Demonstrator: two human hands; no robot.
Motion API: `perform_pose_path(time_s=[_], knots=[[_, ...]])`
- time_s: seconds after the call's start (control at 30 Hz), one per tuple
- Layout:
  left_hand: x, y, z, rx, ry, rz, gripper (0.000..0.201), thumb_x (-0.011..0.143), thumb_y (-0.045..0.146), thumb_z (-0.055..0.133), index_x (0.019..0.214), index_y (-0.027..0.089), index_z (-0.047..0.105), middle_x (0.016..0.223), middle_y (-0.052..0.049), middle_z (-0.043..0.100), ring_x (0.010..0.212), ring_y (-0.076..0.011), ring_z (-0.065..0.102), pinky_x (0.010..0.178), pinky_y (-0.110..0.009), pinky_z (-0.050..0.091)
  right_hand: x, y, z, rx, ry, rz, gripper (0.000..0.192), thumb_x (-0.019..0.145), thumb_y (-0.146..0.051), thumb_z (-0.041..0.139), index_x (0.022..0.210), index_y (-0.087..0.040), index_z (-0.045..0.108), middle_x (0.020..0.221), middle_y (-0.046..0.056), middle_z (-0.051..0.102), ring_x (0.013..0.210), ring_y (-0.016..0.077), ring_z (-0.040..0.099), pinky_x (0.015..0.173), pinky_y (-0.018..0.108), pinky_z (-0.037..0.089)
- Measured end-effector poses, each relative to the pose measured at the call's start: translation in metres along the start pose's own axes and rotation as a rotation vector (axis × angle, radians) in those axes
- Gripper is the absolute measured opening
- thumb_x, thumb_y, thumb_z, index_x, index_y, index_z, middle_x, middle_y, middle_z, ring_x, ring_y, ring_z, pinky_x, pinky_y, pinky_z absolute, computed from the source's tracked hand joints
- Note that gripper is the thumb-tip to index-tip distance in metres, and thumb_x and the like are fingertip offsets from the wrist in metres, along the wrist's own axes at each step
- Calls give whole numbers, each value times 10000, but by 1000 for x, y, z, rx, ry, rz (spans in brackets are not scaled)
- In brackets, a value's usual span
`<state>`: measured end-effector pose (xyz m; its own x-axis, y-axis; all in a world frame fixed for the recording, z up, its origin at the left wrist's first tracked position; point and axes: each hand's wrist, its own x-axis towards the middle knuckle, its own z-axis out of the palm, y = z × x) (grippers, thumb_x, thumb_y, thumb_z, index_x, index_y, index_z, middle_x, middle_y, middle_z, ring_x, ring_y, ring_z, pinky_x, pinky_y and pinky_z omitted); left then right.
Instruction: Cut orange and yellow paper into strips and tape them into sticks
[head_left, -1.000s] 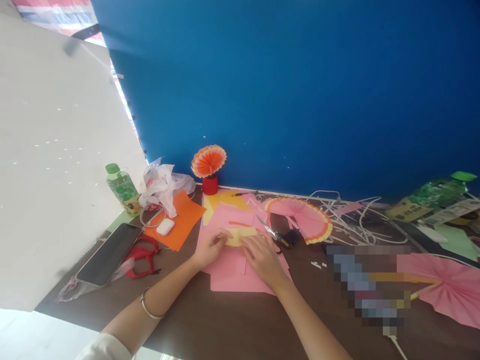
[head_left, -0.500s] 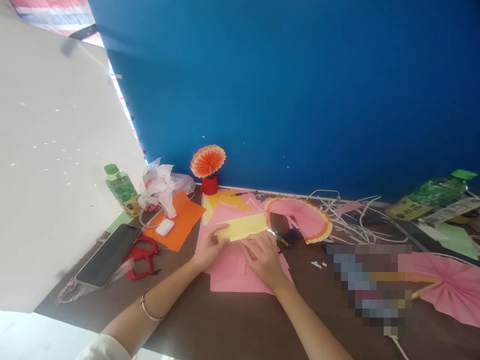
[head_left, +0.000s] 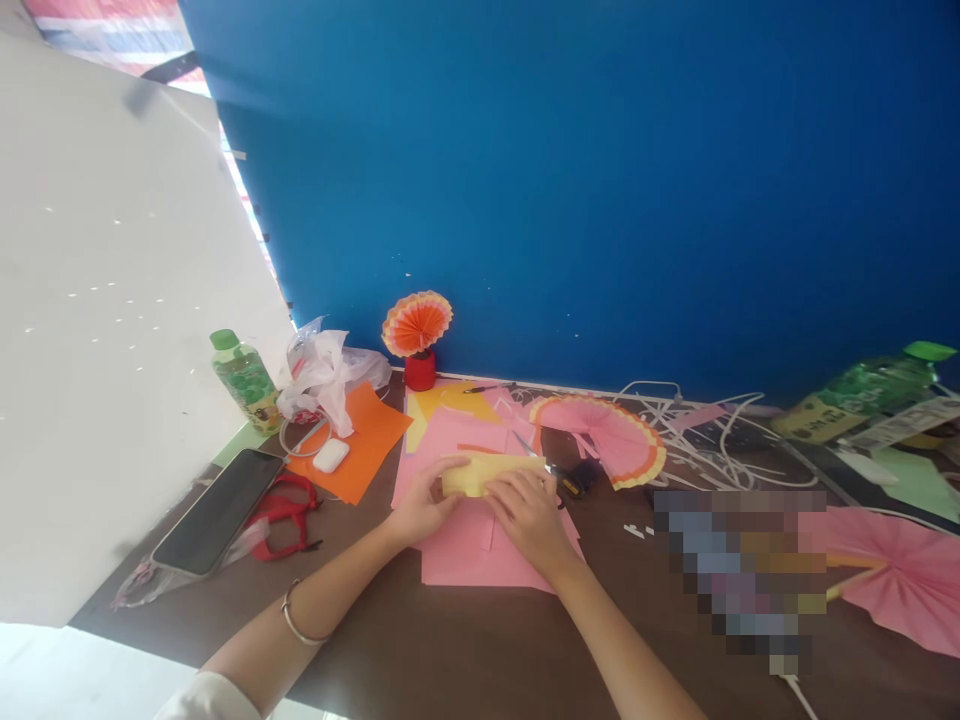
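Observation:
A yellow paper strip [head_left: 472,474] is held between both hands above a stack of pink paper [head_left: 457,550]. My left hand [head_left: 421,505] grips its left end, with the thumb below and the fingers on top. My right hand [head_left: 527,515] has its fingers closed over the strip's right part, and they hide some of it. Just behind the strip an orange edge [head_left: 480,448] shows on the pink sheets. Scissors [head_left: 574,478] lie to the right of my right hand, blades pointing back left.
Behind stand a paper rosette [head_left: 417,322] in a red pot and a pink folded fan [head_left: 600,435]. At left are a phone [head_left: 217,510], red straps [head_left: 289,515], orange paper [head_left: 367,445] and a green-capped bottle [head_left: 244,375]. White cables [head_left: 705,450] tangle at right.
The yellow strip has tilted or folded toward me and shows a narrower face. The orange edge and scissor blades behind it have come into view. Both hands stay nearly in place.

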<state>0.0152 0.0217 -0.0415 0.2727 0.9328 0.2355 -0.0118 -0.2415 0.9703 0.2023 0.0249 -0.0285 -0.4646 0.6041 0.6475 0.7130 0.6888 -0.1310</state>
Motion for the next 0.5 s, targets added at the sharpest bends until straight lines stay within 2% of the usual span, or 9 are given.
perform_pose_path(time_s=[0.17, 0.3, 0.5], knots=[[1, 4, -1, 84, 33, 10, 313, 795, 261, 531, 1103, 207, 547, 1157, -96, 543, 1070, -222, 499, 898, -378, 406, -1, 0, 1, 6, -54, 2, 237, 886, -188, 391, 747, -209, 581, 767, 17, 594, 767, 160, 515, 799, 340, 260], [2, 5, -2, 69, 42, -38, 281, 820, 323, 503, 1064, 204, 574, 1127, -85, 563, 1060, -223, 506, 916, -380, 397, -2, -1, 1, -8, -82, -12, 213, 880, -165, 387, 780, -205, 571, 812, 27, 593, 793, 172, 512, 823, 356, 251], [2, 1, 1, -194, 3, -107, 352, 789, 371, 544, 1091, 191, 546, 1172, -93, 501, 899, -186, 571, 776, -366, 508, -2, -2, 1, -50, -43, -48, 222, 867, -118, 374, 781, -187, 567, 784, 28, 593, 732, 150, 495, 772, 332, 267]])
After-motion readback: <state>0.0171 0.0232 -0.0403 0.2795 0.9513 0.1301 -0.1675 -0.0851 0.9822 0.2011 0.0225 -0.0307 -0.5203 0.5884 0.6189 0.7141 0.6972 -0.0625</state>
